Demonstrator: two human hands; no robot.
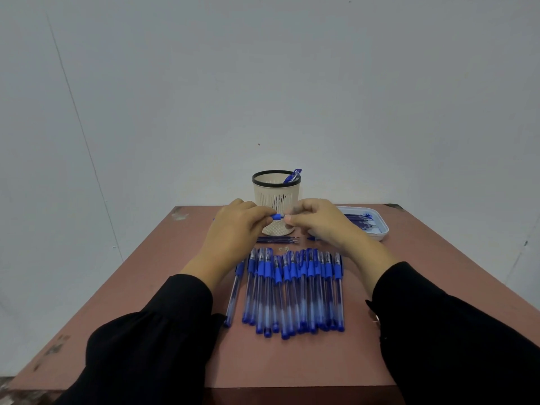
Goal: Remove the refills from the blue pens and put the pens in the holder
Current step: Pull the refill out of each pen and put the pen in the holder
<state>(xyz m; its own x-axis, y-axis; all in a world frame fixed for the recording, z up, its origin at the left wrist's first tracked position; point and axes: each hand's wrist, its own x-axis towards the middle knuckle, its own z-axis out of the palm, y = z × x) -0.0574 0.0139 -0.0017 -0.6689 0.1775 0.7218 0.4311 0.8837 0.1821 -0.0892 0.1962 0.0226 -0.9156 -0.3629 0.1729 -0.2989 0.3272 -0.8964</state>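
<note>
My left hand (236, 229) and my right hand (318, 226) both pinch one blue pen (277, 216), held level in front of the holder; only its short blue middle shows between my fingers. Behind it stands the cream mesh holder (276, 197) with a black rim, and a blue pen (293, 175) leans inside it. A row of several blue pens (292, 290) lies side by side on the table below my hands. Loose refills (277, 240) lie between the row and the holder.
A white tray (377, 229) holding several refills sits at the right, partly behind my right hand. A small blue piece (311, 238) lies by my right wrist. The reddish-brown table (163, 273) backs onto a pale wall, and black sleeves cover both forearms.
</note>
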